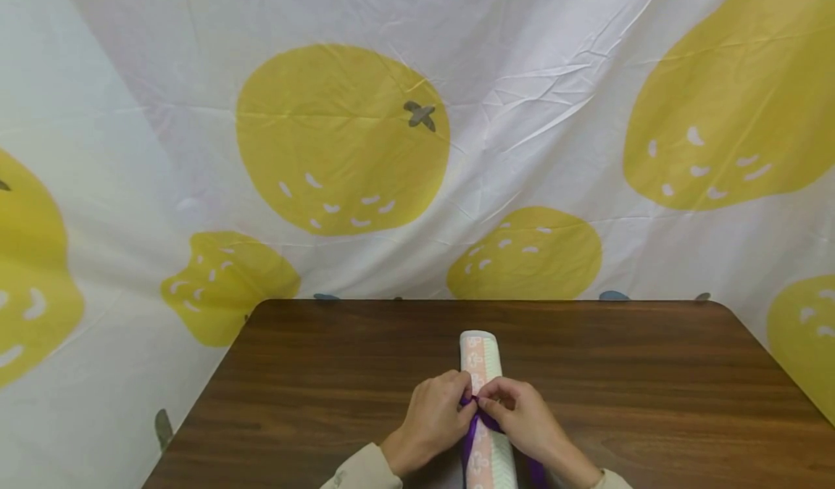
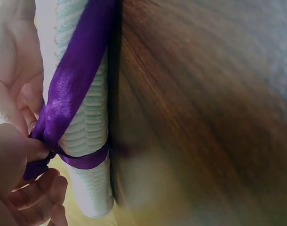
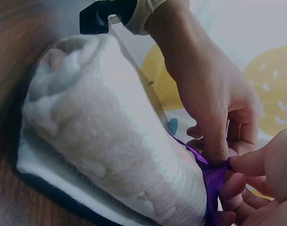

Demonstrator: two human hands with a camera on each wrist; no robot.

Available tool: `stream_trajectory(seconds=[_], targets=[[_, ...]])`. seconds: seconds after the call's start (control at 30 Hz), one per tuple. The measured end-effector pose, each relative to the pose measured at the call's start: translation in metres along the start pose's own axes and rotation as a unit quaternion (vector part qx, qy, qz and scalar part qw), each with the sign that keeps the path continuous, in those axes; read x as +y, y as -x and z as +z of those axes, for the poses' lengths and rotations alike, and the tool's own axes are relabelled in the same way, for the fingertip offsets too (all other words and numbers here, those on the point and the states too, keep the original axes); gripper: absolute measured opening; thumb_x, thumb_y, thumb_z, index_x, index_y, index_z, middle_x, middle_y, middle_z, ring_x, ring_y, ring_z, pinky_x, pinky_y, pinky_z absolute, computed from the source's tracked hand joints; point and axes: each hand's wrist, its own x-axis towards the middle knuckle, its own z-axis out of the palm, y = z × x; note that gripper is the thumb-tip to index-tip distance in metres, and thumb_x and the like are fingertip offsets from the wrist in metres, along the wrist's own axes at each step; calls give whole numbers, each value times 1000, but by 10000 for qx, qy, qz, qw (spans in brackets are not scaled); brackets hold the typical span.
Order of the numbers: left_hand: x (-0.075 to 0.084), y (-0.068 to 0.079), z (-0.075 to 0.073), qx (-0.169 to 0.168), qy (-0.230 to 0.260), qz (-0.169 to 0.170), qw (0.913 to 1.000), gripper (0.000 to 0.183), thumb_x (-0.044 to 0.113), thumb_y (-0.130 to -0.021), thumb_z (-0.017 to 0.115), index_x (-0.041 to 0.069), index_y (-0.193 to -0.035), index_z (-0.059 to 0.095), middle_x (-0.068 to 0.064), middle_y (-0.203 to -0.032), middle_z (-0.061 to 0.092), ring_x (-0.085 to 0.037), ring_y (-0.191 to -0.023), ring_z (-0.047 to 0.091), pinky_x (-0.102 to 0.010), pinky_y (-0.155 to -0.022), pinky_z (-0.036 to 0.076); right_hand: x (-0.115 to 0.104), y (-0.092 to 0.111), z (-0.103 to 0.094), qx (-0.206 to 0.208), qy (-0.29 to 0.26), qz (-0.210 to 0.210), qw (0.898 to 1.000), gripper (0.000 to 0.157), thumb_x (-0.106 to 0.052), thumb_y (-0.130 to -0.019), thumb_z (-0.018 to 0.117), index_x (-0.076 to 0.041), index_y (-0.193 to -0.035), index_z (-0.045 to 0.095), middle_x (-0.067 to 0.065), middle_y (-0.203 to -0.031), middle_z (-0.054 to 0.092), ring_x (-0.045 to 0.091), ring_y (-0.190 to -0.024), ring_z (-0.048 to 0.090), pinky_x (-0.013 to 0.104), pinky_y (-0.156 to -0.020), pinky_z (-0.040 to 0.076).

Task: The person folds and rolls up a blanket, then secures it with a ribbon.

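Observation:
A rolled towel (image 1: 478, 358), cream with a peach printed strip and a ribbed pale-green side, lies lengthwise on the table. Around its middle passes a purple satin ribbon (image 2: 70, 94), gathered at a small crossing on top. My left hand (image 1: 435, 411) pinches the ribbon just left of that crossing, thumb and fingertips together. From the other side my right hand (image 1: 527, 418) pinches it too, its fingertips nearly meeting the left ones. One ribbon length trails along the roll toward me. In the right wrist view the towel's near end (image 3: 63, 80) shows its loose folded layers.
The dark wood-grain table (image 1: 313, 373) has rounded far corners. Behind it and along its sides hangs a white cloth (image 1: 522, 54) printed with big yellow fruits. A black device (image 3: 106, 16) sits at the left sleeve cuff.

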Motion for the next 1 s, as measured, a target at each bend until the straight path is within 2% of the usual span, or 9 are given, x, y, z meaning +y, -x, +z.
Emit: stream_trajectory(seconds=[0.23,0.4,0.67,0.87,1.0], targets=[[-1,1,3,67,-292,123,9995,24,16,-74,79,17,-73,54,11,-64,48,2,-53,36,-13,-48,26,0,0,-1,-194,-617,452,9969,8,-3,-93,62,0,-100,64,8,-84,68,4,-54,47,18,-50,40],[0,1,3,-44,-394,117,9991,24,16,-75,79,17,-75,55,10,-65,50,1,-53,39,-15,-50,28,6,-1,-1,-161,-856,530,9948,16,-3,-92,61,4,-107,60,11,-88,70,6,-54,48,20,-51,42],[-2,1,5,-19,-402,188,9990,24,18,-77,79,18,-76,55,11,-66,51,1,-53,39,-16,-51,28,10,-2,-3,-70,-770,586,9953,21,-4,-89,68,3,-108,61,10,-87,70,8,-56,52,22,-52,45],[-3,1,6,71,-438,263,9987,24,20,-78,79,18,-76,55,11,-65,51,1,-53,40,-16,-50,27,10,-2,-5,-99,-474,367,9982,23,-4,-86,72,3,-107,67,7,-82,66,8,-61,56,22,-53,47],[-4,1,6,1,-393,197,9990,24,22,-79,79,19,-77,56,11,-67,53,1,-54,43,-17,-52,29,12,-2,-7,-157,-357,158,9991,22,-5,-86,72,4,-106,70,9,-84,70,7,-66,60,22,-57,51]])
